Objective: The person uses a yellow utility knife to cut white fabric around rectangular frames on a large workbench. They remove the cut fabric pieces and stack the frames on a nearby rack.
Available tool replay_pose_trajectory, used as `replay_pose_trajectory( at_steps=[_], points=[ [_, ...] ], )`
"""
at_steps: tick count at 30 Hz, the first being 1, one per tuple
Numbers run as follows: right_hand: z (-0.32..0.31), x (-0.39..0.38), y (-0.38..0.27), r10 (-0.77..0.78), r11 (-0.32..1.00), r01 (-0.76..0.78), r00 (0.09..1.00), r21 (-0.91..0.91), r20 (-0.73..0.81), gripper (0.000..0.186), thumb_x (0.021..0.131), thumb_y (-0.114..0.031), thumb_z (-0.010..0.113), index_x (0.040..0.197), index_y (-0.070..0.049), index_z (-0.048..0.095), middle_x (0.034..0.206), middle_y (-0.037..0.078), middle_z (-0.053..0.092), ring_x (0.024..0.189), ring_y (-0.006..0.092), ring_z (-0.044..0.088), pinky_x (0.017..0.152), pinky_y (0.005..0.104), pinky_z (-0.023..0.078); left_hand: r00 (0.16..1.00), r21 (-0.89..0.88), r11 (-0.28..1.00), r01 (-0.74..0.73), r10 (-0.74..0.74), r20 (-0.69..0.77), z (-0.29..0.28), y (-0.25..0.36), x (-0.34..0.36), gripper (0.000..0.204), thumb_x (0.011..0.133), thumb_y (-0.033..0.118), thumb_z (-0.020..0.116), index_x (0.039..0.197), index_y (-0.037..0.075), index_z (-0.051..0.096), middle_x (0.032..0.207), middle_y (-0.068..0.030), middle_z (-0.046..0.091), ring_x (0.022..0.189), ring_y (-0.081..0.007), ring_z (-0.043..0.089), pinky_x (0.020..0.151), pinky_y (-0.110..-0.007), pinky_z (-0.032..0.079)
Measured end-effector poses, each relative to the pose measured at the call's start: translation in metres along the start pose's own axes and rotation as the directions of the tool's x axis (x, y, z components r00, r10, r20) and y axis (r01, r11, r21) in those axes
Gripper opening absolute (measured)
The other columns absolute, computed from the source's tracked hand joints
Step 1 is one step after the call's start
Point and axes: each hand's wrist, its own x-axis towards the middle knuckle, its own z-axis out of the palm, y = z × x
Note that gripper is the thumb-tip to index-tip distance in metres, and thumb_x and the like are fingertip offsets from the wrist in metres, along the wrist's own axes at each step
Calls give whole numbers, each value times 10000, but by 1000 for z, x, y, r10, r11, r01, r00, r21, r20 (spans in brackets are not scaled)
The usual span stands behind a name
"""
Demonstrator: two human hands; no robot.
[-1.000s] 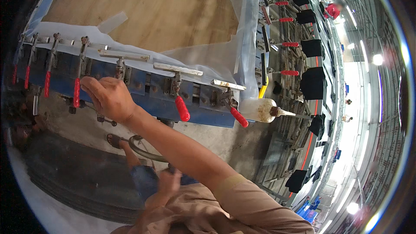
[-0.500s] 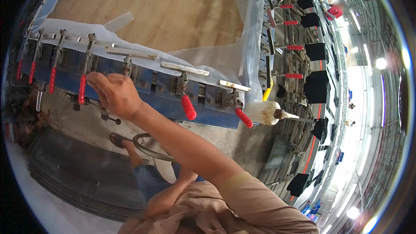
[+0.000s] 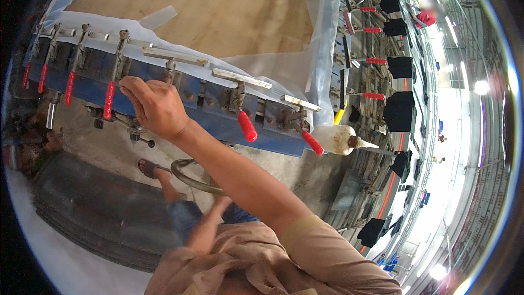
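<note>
My right hand (image 3: 155,106) is closed at the red-handled clamps along the frame's near edge. Its fingers wrap round where the handle of one toggle clamp (image 3: 170,71) lies, hiding that handle. Just left of the fist hangs the red handle of a neighbouring clamp (image 3: 109,101). To its right are two more clamps with red grips, one grip (image 3: 247,126) nearer and another (image 3: 313,142) by the corner. Under the clamp bars lies white translucent sheeting (image 3: 229,76), edging a brown wood-like panel (image 3: 196,11). My left hand (image 3: 221,202) is low, blurred and mostly behind my right forearm; its fingers are hidden.
A stained plastic bottle (image 3: 337,140) with a pointed nozzle lies at the frame's near right corner. More red-handled clamps (image 3: 376,61) line the right side, beside black hanging pieces (image 3: 400,112). A curved pipe or hose (image 3: 188,177) and dark stacked sheets (image 3: 103,213) are below.
My left forearm has moved up and away from my body, its hand now passing behind my right forearm. My right fist stays at the same clamp. The view has shifted slightly.
</note>
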Motion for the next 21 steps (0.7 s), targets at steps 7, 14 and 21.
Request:
replay_pose_trajectory(
  at_steps=[7, 14, 21],
  points=[
    [-1, -3, -1, 41, 999, -41, 999, -22, 25, 177, 873, -48, 662, 1040, -49, 603, 792, 125, 670, 671, 303, 659, 604, 392, 528, 952, 28, 952, 306, -306, 6, -130, 14, -54, 310, 906, 225, 639, 1061, -43, 647, 1006, -226, 688, 953, -350, 674, 861, -464, 471],
    [-3, 3, -4, -55, 998, 57, 997, 21, -57, 185, 872, -52, 659, 1050, -49, 606, 796, 131, 672, 681, 309, 663, 607, 391, 530, 963, -231, 969, 91, -27, 268, -49, 36, 14, 705, 894, 487, 585, 1382, 25, 371, 1389, -210, 385, 1304, -351, 383, 1061, -489, 345],
    [-4, -8, 9, 31, 999, -32, 995, 18, 96, 280, 818, -6, 630, 1092, -58, 608, 853, 143, 676, 754, 345, 663, 639, 438, 535, 889, -989, 147, 7, -453, -61, -74, -101, 41, 801, 913, 744, 394, 1414, 121, 345, 1381, -162, 395, 1266, -331, 427, 1106, -515, 343]
  ],
)
